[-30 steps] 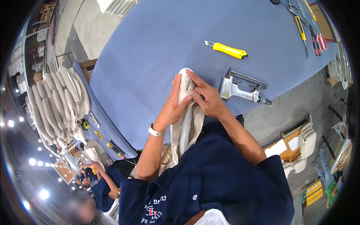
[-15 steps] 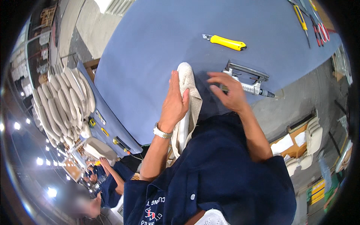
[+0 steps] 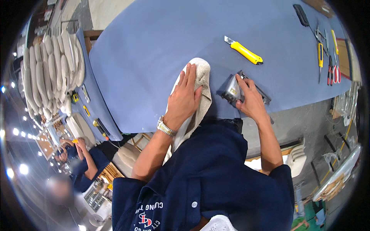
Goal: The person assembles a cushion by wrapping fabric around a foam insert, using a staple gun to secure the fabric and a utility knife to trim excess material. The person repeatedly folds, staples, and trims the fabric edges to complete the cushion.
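A long padded piece (image 3: 199, 61) with a white underside and loose beige fabric (image 3: 203, 80) lies at the near edge of the blue-covered table, running back toward my body. My left hand (image 3: 184, 101), wearing a metal wristwatch, rests flat on it with fingers stretched and the thumb apart on the fabric. To the right, my right hand (image 3: 253, 103) has its fingers curled round a silver and black staple gun (image 3: 232, 89), which sits tilted at the table edge. Part of the tool is hidden by the hand. Beyond it lies a yellow utility knife (image 3: 246, 52).
A yellow screwdriver (image 3: 320, 57), red-handled scissors (image 3: 336, 73) and pliers (image 3: 330, 71) lie at the table's far right. Beige cushions (image 3: 54, 69) are stacked on the left, beside another blue table edge. A co-worker (image 3: 86, 165) is at lower left.
My right hand has closed on the staple gun, which has turned and shifted. My left hand has flattened over the padded piece, which has rolled so more white shows on its left.
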